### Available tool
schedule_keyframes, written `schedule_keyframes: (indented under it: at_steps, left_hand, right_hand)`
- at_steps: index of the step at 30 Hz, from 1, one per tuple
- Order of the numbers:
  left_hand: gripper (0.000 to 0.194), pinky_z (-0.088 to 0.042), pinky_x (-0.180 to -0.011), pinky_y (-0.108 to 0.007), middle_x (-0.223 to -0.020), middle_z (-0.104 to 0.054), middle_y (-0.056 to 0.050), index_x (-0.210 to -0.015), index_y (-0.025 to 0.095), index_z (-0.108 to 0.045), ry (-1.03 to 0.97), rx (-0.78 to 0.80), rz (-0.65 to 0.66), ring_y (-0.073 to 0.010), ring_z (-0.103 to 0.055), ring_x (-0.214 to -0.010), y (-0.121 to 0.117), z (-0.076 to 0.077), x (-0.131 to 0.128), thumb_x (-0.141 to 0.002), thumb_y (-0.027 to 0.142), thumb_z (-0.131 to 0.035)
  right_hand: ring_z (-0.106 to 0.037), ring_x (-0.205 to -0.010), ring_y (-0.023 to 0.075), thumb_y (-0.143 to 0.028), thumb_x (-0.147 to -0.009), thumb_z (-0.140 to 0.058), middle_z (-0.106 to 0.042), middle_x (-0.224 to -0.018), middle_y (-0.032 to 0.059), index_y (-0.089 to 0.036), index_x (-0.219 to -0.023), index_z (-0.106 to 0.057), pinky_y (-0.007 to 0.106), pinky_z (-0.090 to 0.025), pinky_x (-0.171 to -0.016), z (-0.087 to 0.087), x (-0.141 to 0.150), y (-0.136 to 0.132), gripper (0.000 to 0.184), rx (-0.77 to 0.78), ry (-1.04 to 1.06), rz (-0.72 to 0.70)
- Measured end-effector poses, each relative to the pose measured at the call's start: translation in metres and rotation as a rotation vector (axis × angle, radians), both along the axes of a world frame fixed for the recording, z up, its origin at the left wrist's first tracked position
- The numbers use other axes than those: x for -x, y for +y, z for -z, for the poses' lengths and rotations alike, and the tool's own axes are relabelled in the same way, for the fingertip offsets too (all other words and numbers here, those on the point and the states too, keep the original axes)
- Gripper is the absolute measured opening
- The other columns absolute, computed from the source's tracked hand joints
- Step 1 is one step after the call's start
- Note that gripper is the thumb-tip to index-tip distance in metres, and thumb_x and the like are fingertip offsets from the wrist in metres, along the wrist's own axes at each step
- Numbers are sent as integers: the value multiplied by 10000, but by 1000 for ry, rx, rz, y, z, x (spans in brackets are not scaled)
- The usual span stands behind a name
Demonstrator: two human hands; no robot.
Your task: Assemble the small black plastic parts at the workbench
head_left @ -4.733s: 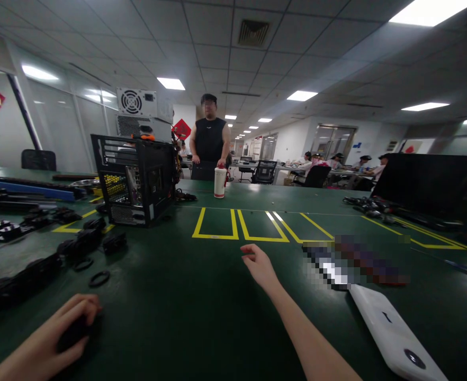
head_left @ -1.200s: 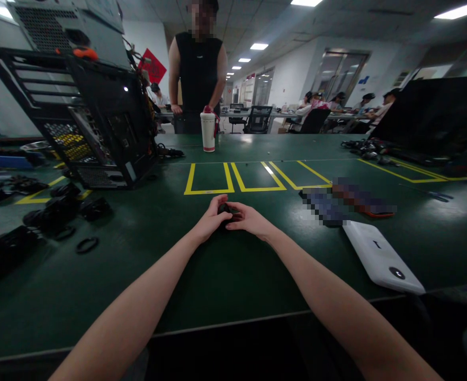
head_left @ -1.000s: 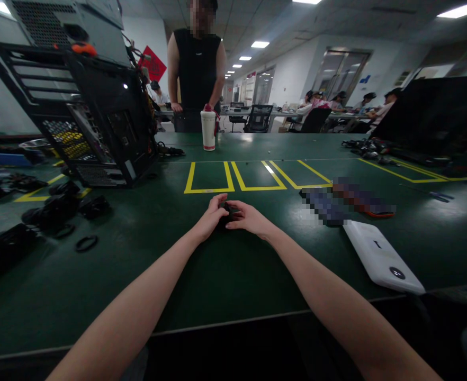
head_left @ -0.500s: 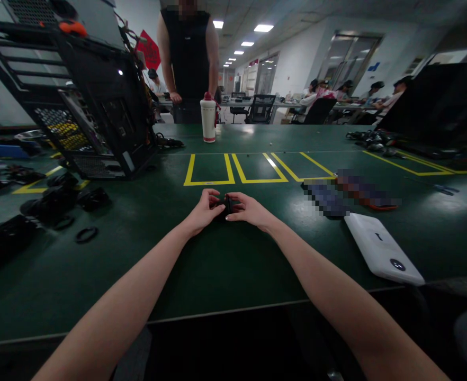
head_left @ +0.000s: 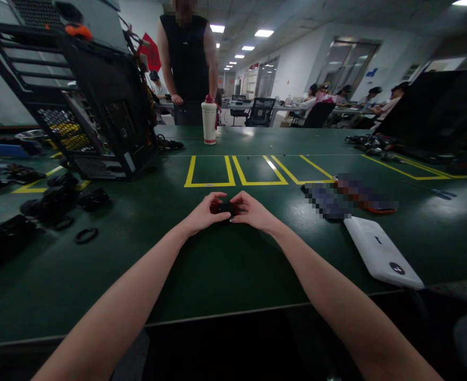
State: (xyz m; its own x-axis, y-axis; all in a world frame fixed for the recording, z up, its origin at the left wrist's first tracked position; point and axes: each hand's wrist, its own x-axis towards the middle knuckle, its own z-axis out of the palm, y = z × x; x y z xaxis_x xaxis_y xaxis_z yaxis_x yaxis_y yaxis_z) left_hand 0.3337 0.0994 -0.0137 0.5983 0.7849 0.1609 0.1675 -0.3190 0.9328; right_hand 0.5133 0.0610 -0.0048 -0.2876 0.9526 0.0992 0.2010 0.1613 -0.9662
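Observation:
Both my hands meet over the green table, just in front of the yellow taped boxes. My left hand and my right hand each pinch one end of a small black part, which is held slightly above the table. Most of the part is hidden by my fingers, so I cannot make out what it is.
An open black computer case stands at the left, with several black parts and a ring in front of it. A white flat device lies at the right. A white bottle and a person in black are at the far edge.
My left hand carried the black part from the near left to the middle and my right hand joined it. In the last second the part turned between my fingertips.

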Motion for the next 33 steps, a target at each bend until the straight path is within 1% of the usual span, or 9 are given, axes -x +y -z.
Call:
schedule_keyframes:
  at_steps: [4, 7, 10, 14, 20, 23, 26, 29, 33]
  left_hand:
    - [677, -369, -870, -446, -1063, -429, -66, -1186, 265, -351, 19, 4, -7, -216, -459, -981, -1, -1, 0, -588, 299, -667]
    - [647, -358, -889, -452, -1061, -417, -60, -1183, 281, -368, 35, -28, -16, -218, -457, -989, -2, -1, 0, -602, 307, -653]
    - [595, -330, -930, -443, -1107, -392, -58, -1160, 294, -405, 32, -54, -9, -226, -431, -1046, -3, -2, 0, -615, 296, -643]
    - [589, -299, -963, -436, -1212, -360, -65, -1169, 268, -399, -2, -84, 27, -236, -399, -1108, -2, -2, -1, -628, 275, -633]
    - [557, -300, -967, -413, -1187, -441, -78, -1161, 214, -394, -30, -118, 62, -213, -407, -1114, -2, -2, -5, -648, 224, -611]
    - [554, -309, -964, -393, -1186, -443, -79, -1161, 212, -388, -29, -125, 66, -204, -413, -1110, -1, -1, -5, -652, 219, -608]
    - [580, -322, -951, -410, -1194, -434, -80, -1179, 225, -370, -19, -111, 57, -215, -424, -1099, -1, 0, -5, -651, 228, -610]
    - [608, -316, -948, -435, -1215, -416, -83, -1203, 241, -346, -9, -95, 52, -230, -423, -1101, -3, -2, -4, -653, 241, -607]
    - [591, -293, -966, -430, -1224, -412, -86, -1197, 231, -360, -5, -95, 60, -228, -408, -1117, -5, -4, -4, -658, 243, -601]
  right_hand:
    - [-510, -957, 160, -129, -606, -628, -507, -1031, 38, -196, -978, -455, 390, -417, -860, -4, 0, -2, 415, 64, 8, 14]
    - [-514, -950, 159, -182, -664, -593, -531, -1024, 50, -186, -1006, -477, 391, -391, -887, -6, 1, -2, 361, 100, 31, 74]
    - [-531, -913, 155, -214, -673, -593, -555, -994, 56, -165, -976, -505, 390, -388, -883, -6, 2, -2, 320, 132, 38, 104]
    - [-541, -890, 139, -123, -606, -636, -562, -966, 22, -179, -929, -502, 372, -417, -847, -6, 1, -2, 354, 96, 56, 57]
    - [-545, -854, 135, -204, -667, -592, -572, -911, 26, -172, -877, -533, 379, -413, -851, -6, 1, -1, 220, 56, 46, 121]
    - [-538, -908, 140, -158, -659, -595, -564, -988, 46, -169, -953, -524, 370, -398, -881, -7, 4, -2, 302, 82, 78, 122]
    - [-530, -949, 146, -118, -655, -593, -560, -1029, 61, -165, -1010, -507, 375, -384, -902, -8, 5, -3, 368, 108, 73, 91]
    - [-543, -924, 148, -96, -630, -610, -570, -998, 50, -175, -994, -502, 394, -403, -875, -6, 3, -3, 387, 83, 32, 68]
    - [-548, -905, 149, -110, -602, -640, -572, -974, 39, -181, -966, -507, 388, -419, -857, -2, 0, -2, 394, 68, 19, 59]
